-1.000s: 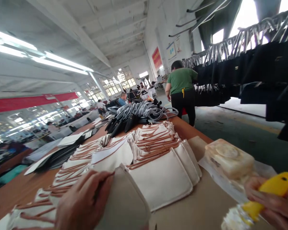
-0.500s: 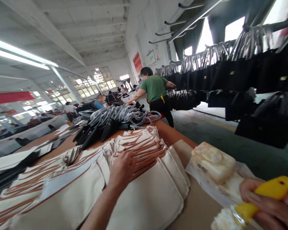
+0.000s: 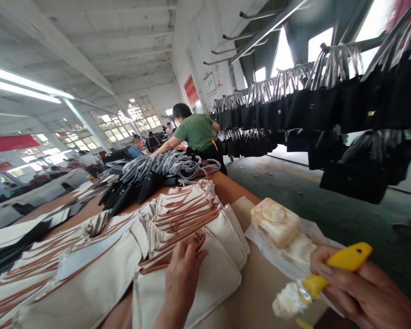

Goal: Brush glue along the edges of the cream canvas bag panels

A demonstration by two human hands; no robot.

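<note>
My left hand (image 3: 183, 269) has its fingers curled over the brown-edged top of the front cream bag panel (image 3: 212, 269), pinching it. Behind that panel, a stack of similar cream pieces (image 3: 188, 205) with brown edges leans in a row, and another row (image 3: 89, 269) lies to the left. My right hand (image 3: 359, 288) is closed around the yellow handle of a paintbrush (image 3: 345, 262). Thick whitish paste coats the bristles, which point down and left. Just beyond the brush lies a stained, yellowish-white plastic container (image 3: 276, 221), on a pale sheet (image 3: 315, 228).
Black pieces with plastic-wrapped handles (image 3: 167, 169) are heaped farther back on the brown table (image 3: 229, 187). A person in a green shirt (image 3: 198, 132) leans over the far end. Black handbags (image 3: 315, 109) hang from racks along the right. Flat black and white sheets (image 3: 23, 228) lie at left.
My left hand has come nearer to me and grips the front panel, which now stands apart from the row at left. My right hand has moved leftward with the brush. The person in green bends lower.
</note>
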